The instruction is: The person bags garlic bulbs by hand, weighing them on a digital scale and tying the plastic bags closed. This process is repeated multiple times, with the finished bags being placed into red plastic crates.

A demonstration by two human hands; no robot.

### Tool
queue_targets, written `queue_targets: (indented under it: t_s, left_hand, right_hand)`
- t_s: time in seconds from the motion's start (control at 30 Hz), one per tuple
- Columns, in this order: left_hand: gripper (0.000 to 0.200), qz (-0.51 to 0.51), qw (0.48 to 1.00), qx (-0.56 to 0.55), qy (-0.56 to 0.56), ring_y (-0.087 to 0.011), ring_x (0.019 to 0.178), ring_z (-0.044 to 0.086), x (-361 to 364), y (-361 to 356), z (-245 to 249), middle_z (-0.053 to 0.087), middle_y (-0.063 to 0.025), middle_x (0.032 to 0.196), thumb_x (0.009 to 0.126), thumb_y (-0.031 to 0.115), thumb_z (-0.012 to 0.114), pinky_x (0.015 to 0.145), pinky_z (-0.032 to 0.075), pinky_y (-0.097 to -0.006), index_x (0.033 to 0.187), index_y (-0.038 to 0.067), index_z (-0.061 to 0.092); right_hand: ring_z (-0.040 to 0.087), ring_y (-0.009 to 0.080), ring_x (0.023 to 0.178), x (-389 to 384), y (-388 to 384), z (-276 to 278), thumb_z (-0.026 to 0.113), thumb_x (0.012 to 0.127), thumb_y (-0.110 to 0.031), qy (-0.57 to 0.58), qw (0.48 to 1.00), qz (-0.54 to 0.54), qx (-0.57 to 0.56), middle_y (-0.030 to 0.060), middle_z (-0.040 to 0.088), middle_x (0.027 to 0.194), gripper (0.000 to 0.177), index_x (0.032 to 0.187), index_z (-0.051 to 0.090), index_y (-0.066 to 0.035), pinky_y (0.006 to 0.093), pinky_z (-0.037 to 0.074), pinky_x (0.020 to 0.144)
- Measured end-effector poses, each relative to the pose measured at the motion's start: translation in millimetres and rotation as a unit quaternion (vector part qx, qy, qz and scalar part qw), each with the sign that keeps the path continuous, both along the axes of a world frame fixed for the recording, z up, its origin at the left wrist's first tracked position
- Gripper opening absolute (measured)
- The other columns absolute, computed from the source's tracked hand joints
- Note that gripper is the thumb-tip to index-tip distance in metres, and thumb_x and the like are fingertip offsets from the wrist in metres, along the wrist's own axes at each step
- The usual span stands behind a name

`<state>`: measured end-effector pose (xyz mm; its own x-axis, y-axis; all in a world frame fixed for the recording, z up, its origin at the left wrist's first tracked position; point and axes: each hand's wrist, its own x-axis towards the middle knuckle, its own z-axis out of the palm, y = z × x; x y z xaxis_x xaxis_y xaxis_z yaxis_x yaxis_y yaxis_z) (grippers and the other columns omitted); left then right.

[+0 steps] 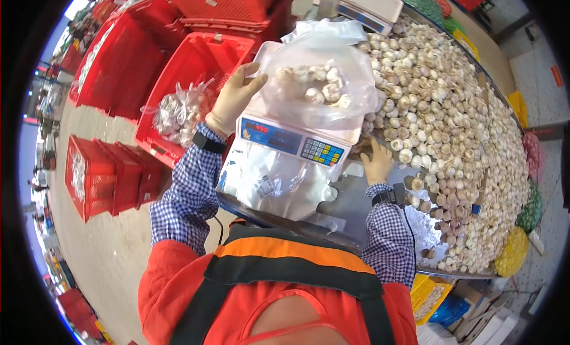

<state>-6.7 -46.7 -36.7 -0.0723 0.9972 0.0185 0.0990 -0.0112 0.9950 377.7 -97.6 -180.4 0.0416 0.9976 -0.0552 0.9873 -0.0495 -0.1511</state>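
A clear plastic bag [356, 95] with several garlic bulbs [314, 94] in it lies on the pan of a scale [270, 136], whose red display seems to read 450. My left hand [234, 98], in a pale glove, is at the pan's left edge beside the bag, fingers apart. Right of the scale, my right hand [378, 162] touches the near edge of a large heap of garlic [439, 107]; its fingers are spread, and nothing shows in them. Flat plastic bags [273, 182] lie in front of the scale.
A red crate [160, 98] with filled bags [184, 112] stands left of the scale. More red crates [122, 66] are stacked behind it, and others [116, 176] stand on the floor. Behind the pan are a bottle [328, 3] and a second scale [365, 12].
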Motion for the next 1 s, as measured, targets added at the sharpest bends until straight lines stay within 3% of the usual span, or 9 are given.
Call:
queue_targets:
  t_s: [0.2,0.27,0.43,0.57,0.63,0.7,0.8,0.83,1.0]
  left_hand:
    - [0.054,0.077,0.991,0.074,0.076,-0.0269,0.112,0.054,14.7,-11.5,17.9,0.054,-0.0170,0.124,0.085,0.028,0.068,0.095,0.042,-0.0323,0.126,-0.001,0.049]
    - [0.051,0.076,0.931,0.217,0.283,-0.0254,0.116,0.050,28.9,-21.2,28.6,0.052,-0.0146,0.127,0.083,0.018,0.070,0.100,0.039,-0.0343,0.127,0.002,0.049]
    - [0.051,-0.038,0.797,0.251,0.547,-0.0260,0.120,0.047,71.6,-24.0,-9.5,0.056,-0.0059,0.123,0.075,0.040,0.069,0.104,0.021,-0.0646,0.119,0.019,0.057]
    - [0.029,-0.129,0.738,0.244,0.616,-0.0214,0.108,0.053,92.8,-35.2,-35.1,0.059,-0.0008,0.095,0.079,0.039,0.065,0.100,0.018,-0.0712,0.098,0.018,0.062]
    - [0.027,-0.177,0.739,0.206,0.617,-0.0209,0.105,0.054,91.6,-45.0,-24.9,0.060,-0.0014,0.091,0.079,0.038,0.065,0.100,0.018,-0.0713,0.097,0.018,0.062]
    - [0.025,-0.234,0.750,0.144,0.601,-0.0202,0.094,0.059,83.6,-53.1,-15.0,0.060,-0.0035,0.081,0.081,0.035,0.064,0.101,0.019,-0.0696,0.099,0.017,0.063]
    - [0.027,-0.202,0.809,0.115,0.540,-0.0229,0.090,0.062,59.2,-57.4,-22.5,0.061,-0.0051,0.082,0.082,0.033,0.063,0.100,0.022,-0.0663,0.102,0.016,0.064]
    - [0.026,-0.133,0.842,0.201,0.482,-0.0255,0.084,0.063,51.9,-57.8,-27.8,0.064,-0.0058,0.083,0.082,0.030,0.064,0.099,0.031,-0.0573,0.102,0.014,0.065]
    - [0.014,-0.102,0.894,0.156,0.407,-0.0246,0.083,0.064,45.6,-46.0,-19.0,0.067,-0.0045,0.083,0.083,0.022,0.066,0.088,0.043,-0.0414,0.092,0.012,0.067]
  right_hand:
    - [0.051,0.0291,0.109,49.5,-17.6,-26.5,0.070,0.077,-0.025,-0.039,0.990,-0.026,0.136,0.0114,0.057,0.114,0.046,0.120,0.057,-0.013,0.0443,0.039,0.095]
    - [0.054,0.0319,0.102,72.1,-18.2,-28.9,0.069,0.076,-0.017,0.118,0.990,-0.072,0.016,0.0151,0.059,0.106,0.036,0.110,0.062,-0.008,0.0418,0.042,0.092]
    - [0.058,0.0292,0.099,-72.4,15.2,175.5,0.059,0.086,-0.010,0.403,0.882,0.076,0.233,0.0160,0.061,0.103,0.020,0.105,0.061,-0.002,0.0374,0.046,0.087]
    - [0.061,0.0307,0.094,-164.9,84.6,183.7,0.059,0.088,-0.021,0.433,0.862,0.229,0.131,0.0168,0.063,0.101,0.024,0.104,0.060,-0.003,0.0390,0.049,0.080]
    - [0.061,0.0320,0.092,-180.3,108.1,166.4,0.056,0.089,-0.023,0.431,0.869,0.233,0.072,0.0181,0.063,0.098,0.025,0.103,0.061,-0.003,0.0398,0.048,0.080]
    - [0.062,0.0326,0.098,-186.1,118.4,166.7,0.047,0.094,-0.033,0.174,0.963,0.198,-0.064,0.0201,0.063,0.105,0.039,0.114,0.056,-0.001,0.0394,0.047,0.088]
    - [0.060,0.0356,0.100,-161.0,109.5,181.5,0.044,0.094,-0.037,0.156,0.971,0.183,-0.011,0.0211,0.063,0.108,0.042,0.116,0.056,-0.002,0.0413,0.046,0.089]
    - [0.060,0.0359,0.101,-144.1,114.1,169.4,0.046,0.094,-0.035,0.150,0.976,0.158,-0.001,0.0209,0.063,0.108,0.041,0.117,0.055,-0.003,0.0411,0.046,0.089]
    - [0.058,0.0371,0.102,-84.6,109.0,117.6,0.055,0.089,-0.032,0.167,0.977,0.124,-0.053,0.0207,0.061,0.112,0.041,0.119,0.055,-0.005,0.0410,0.046,0.089]
